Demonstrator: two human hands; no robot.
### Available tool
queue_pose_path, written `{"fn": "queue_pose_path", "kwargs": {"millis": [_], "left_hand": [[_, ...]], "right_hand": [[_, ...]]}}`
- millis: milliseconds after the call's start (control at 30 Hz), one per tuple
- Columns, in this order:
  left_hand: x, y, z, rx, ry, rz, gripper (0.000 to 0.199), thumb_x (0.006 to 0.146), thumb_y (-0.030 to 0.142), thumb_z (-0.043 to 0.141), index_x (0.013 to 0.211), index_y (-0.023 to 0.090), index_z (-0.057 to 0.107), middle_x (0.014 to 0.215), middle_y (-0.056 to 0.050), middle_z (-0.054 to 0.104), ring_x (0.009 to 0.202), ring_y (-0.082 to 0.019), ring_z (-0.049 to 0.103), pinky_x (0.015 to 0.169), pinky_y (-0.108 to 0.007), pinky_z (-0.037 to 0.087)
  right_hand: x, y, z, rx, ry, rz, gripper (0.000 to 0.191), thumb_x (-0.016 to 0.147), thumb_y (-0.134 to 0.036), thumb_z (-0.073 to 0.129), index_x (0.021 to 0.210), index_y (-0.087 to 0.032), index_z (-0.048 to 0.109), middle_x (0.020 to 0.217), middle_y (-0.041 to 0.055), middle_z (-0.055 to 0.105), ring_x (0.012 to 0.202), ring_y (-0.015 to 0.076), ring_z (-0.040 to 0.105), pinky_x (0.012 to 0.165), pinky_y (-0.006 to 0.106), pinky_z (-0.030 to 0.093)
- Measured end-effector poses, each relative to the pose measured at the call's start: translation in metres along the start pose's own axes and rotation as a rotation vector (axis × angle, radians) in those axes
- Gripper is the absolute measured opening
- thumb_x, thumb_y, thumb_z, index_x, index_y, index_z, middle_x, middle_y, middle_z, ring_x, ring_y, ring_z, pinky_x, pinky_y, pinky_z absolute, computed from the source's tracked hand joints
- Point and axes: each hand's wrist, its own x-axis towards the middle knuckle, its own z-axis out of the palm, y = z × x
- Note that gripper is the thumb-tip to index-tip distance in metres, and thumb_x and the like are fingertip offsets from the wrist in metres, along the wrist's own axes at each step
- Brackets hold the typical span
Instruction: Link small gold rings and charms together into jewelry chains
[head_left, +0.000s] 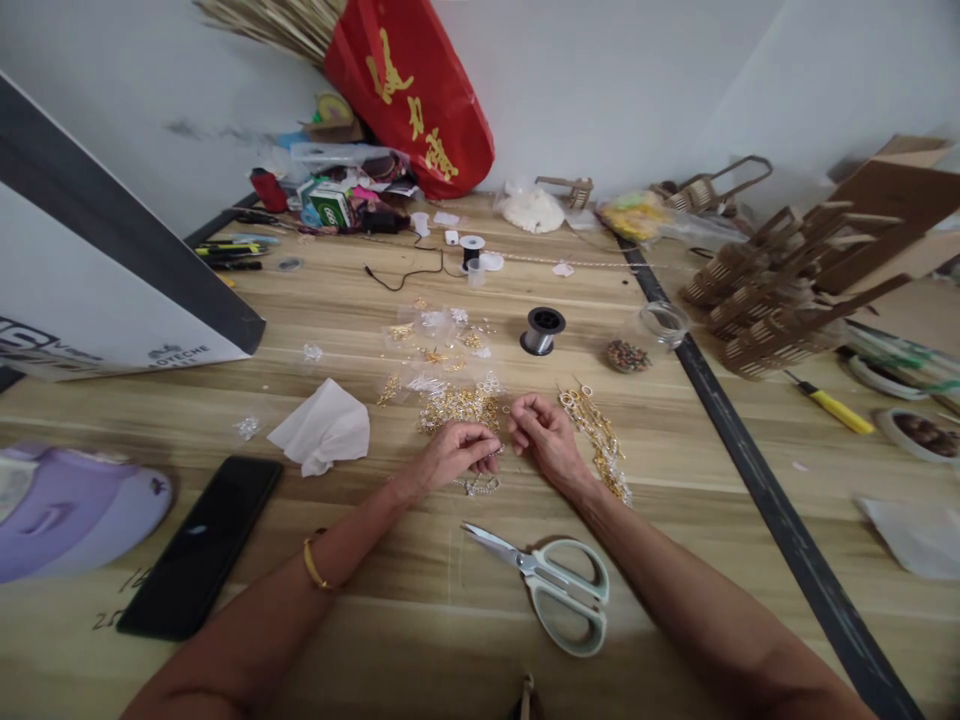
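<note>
My left hand (459,452) is closed in a pinch, with a bit of silvery beaded chain (480,487) at its fingertips and hanging just below onto the table. Close beside it, my right hand (546,432) has its thumb and fingers pressed together; whatever they hold is too small to name. A pile of gold and silver beads (459,406) lies just beyond both hands. To the right of my right hand stretch finished-looking gold and silver bead strands (600,440) with rings at their far ends. Scissors (559,585) with pale green handles rest nearer to me, blades partly apart.
A wire spool (541,330) and a jar of dark beads (630,352) stand farther back. At left are a crumpled tissue (322,428), a black phone (201,545) and a large white box (112,270). Small wooden baskets (772,300) and a yellow-handled cutter (834,404) lie right.
</note>
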Motion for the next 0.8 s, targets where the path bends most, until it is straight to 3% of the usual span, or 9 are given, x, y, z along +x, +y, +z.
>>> {"fn": "queue_pose_path", "kwargs": {"millis": [567,800], "left_hand": [[-0.0003,-0.0052,0.0023,-0.131,0.042,-0.068,0.027,0.069,0.035,0.068,0.081,0.012,0.058,0.073,-0.006,0.069,0.053,-0.009,0.056,0.053,-0.022,0.046],[0.0014,-0.0055,-0.0007,-0.075,0.113,0.005,0.021,0.073,0.031,0.064,0.078,0.011,0.061,0.057,0.002,0.057,0.051,-0.008,0.054,0.050,-0.020,0.043]], "right_hand": [[0.0009,0.0004,-0.0013,0.025,0.036,0.008,0.019,0.079,-0.035,0.062,0.078,-0.018,0.053,0.062,-0.0040,0.052,0.043,0.0050,0.039,0.040,0.018,0.039],[0.0015,-0.0009,-0.0008,0.043,0.030,0.001,0.019,0.079,-0.035,0.063,0.078,-0.018,0.054,0.062,-0.0035,0.053,0.042,0.0044,0.038,0.039,0.017,0.039]]}}
